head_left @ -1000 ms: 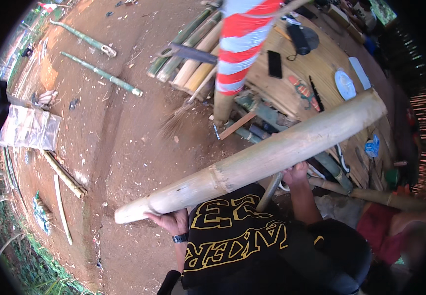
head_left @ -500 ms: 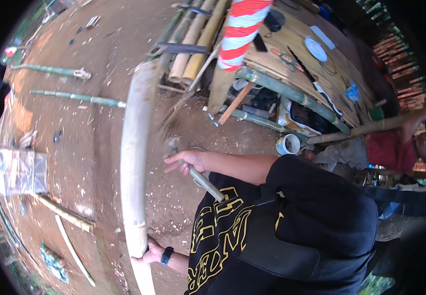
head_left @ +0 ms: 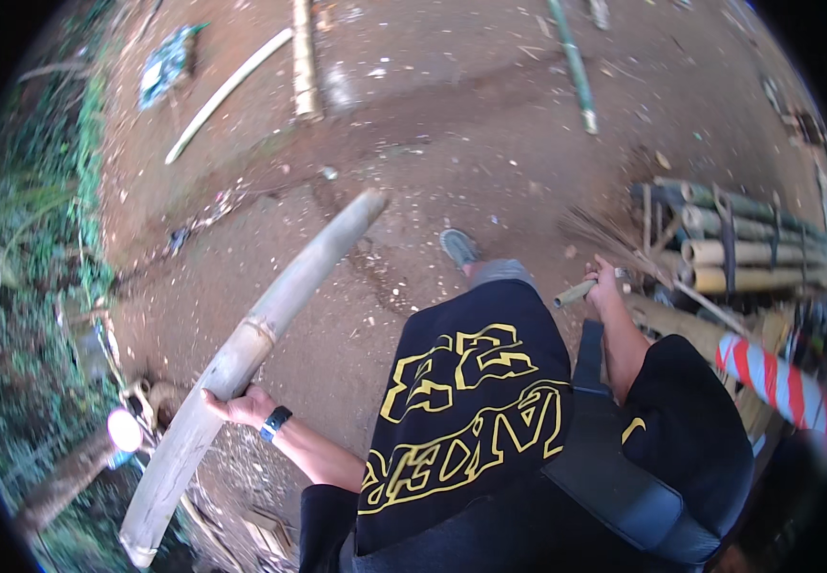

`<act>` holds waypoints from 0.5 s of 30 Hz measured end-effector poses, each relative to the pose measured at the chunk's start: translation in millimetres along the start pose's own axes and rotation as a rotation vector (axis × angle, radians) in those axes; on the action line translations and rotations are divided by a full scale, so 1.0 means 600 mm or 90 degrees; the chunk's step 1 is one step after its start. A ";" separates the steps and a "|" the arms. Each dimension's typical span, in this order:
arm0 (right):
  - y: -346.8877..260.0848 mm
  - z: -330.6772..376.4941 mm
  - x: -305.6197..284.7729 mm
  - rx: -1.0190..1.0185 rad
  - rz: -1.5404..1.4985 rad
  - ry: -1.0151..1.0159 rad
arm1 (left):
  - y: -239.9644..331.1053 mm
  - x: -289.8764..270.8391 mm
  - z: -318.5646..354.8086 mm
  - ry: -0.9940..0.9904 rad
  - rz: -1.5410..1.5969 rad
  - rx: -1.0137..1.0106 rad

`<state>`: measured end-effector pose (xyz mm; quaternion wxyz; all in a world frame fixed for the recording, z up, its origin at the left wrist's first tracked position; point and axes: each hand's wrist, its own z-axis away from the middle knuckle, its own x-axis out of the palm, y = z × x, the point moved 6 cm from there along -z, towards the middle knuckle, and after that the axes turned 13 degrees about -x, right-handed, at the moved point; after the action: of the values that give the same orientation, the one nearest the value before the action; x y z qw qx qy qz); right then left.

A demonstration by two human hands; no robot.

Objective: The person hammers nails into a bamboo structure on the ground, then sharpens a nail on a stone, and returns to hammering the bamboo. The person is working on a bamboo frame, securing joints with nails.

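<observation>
Outdoors here, bare reddish-brown earth floor [head_left: 490, 181] spreading out from bamboo rack [head_left: 762, 254], pale scraps [head_left: 329, 173] strewn about. Red-and-white wrapped post [head_left: 778, 384] near rack, on closer side. Out across floor from rack: slim green pole [head_left: 574, 62] lying nearest, then tan bamboo length [head_left: 305, 57], curved pale strip [head_left: 227, 95], crumpled blue-green bundle [head_left: 167, 69]. Farthest from rack, dense green foliage [head_left: 27, 248]. Soft daylight over rack and floor alike.
</observation>
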<state>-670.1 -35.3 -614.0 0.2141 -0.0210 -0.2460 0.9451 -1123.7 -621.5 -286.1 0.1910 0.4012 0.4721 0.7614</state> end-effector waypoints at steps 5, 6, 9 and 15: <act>0.141 0.049 0.290 0.007 0.255 -0.148 | 0.153 -0.081 -0.155 0.019 -0.180 0.172; 0.174 0.098 0.356 0.002 0.304 -0.187 | 0.193 -0.085 -0.184 0.008 -0.226 0.206; 0.270 0.185 0.522 0.015 0.407 -0.278 | 0.240 -0.087 -0.307 -0.139 -0.424 0.159; 0.486 0.318 0.714 0.014 0.459 -0.384 | 0.145 -0.027 -0.568 -0.363 -0.717 -0.029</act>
<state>-1201.3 -174.2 -556.4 -0.2090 0.1730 -0.2640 0.9256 -1376.0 -867.0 -296.2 0.6894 0.2742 0.5249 0.4171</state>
